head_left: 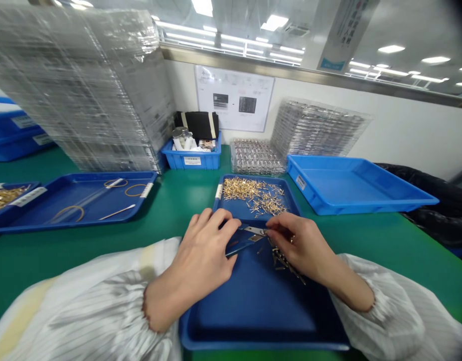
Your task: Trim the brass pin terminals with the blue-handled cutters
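Observation:
My left hand (pixel 202 250) is closed round the spread handles of small blue-handled nippers (pixel 256 231), their metal jaws pointing right. At the jaw tips, the thumb and forefinger of my right hand (pixel 304 245) are pinched together; what lies between them is too small to make out. Below both hands is a dark blue tray (pixel 261 316). Loose metal pins (pixel 285 263) lie in it beneath my right hand, partly covered by it. Just beyond, a smaller blue tray (pixel 294 198) holds a heap of gold-coloured pins (pixel 242 189).
Left lies a blue tray (pixel 99 195) with rubber bands and a cotton swab. A wrapped stack (pixel 76 85) towers behind it. At the back are a blue bin (pixel 193 159) and clear plastic trays (pixel 313 128); a light blue tray (pixel 351 183) sits right.

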`<state>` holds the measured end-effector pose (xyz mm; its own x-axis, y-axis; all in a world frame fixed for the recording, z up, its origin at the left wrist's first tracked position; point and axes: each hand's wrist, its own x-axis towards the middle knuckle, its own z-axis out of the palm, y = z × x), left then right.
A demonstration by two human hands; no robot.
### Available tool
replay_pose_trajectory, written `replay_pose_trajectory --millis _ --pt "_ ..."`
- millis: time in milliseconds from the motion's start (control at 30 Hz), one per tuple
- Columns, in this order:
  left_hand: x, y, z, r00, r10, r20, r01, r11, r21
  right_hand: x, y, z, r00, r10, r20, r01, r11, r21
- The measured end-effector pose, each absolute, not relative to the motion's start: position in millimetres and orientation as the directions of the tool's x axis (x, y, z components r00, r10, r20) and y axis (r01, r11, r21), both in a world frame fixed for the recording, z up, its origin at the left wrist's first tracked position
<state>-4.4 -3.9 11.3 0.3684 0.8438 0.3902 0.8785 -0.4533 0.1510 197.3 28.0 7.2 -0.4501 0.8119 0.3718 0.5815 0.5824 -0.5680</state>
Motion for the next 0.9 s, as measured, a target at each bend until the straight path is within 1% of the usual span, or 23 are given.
replay_pose_trajectory --millis 367,567,667,733,800,900 --pt "-4.8 -5.0 10.3 0.361 0.841 0.403 0.876 -0.454 0.161 196.2 28.4 7.2 -0.455 0.829 0.325 0.578 0.552 -0.601" --pt "-3.9 -4.4 10.8 0.361 0.836 0.413 0.867 -0.464 0.181 195.9 28.0 7.4 -0.439 0.838 0.325 0.555 0.537 -0.636" --pt "-4.2 -5.3 9.6 0.362 0.816 0.451 0.846 -0.491 0.208 195.2 25.9 9.4 -0.405 0.847 0.345 0.524 0.524 -0.672" --pt "-4.0 -6.0 8.7 0.339 0.804 0.488 0.833 -0.498 0.242 194.8 25.4 11.0 -0.371 0.849 0.375 0.484 0.522 -0.703" --pt "-3.4 -6.6 8.3 0.300 0.809 0.506 0.812 -0.495 0.309 194.8 26.3 11.7 -0.332 0.858 0.391 0.420 0.506 -0.754" --pt "-2.1 -6.2 8.5 0.254 0.829 0.498 0.759 -0.489 0.429 195.7 29.3 11.3 -0.295 0.902 0.315 0.293 0.399 -0.869"
